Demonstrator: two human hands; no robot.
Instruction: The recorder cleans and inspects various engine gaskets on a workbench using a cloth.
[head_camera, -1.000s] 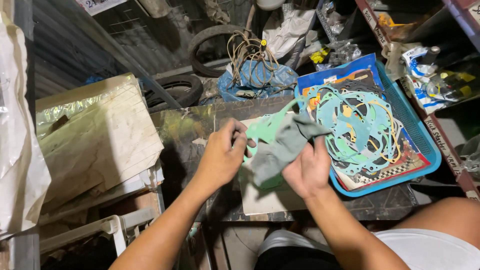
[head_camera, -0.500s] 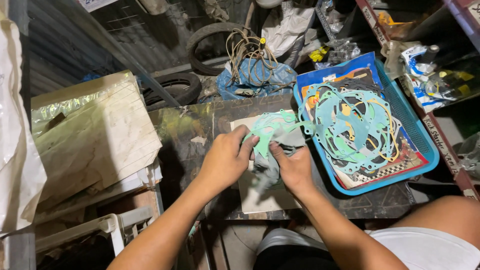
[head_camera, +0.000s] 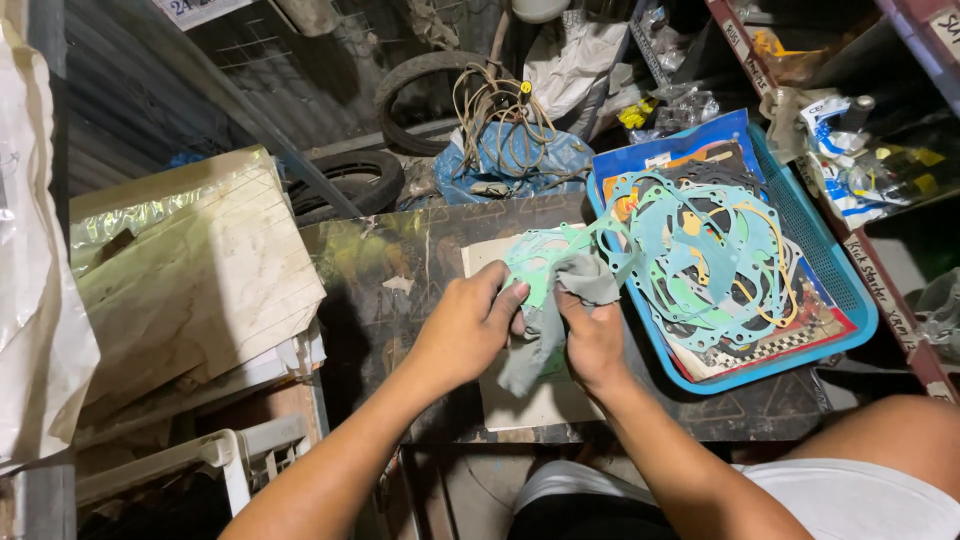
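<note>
Left hand (head_camera: 465, 330): fingers curled on the gasket (head_camera: 545, 262), pinning it flat on the card (head_camera: 530, 400) over the bench (head_camera: 390, 270).
Right hand (head_camera: 592, 340): closed around a grey rag (head_camera: 545, 335), pressed against the gasket, probably wiping it.
Tray (head_camera: 845, 300): just right, keeping more gaskets within reach.
</note>
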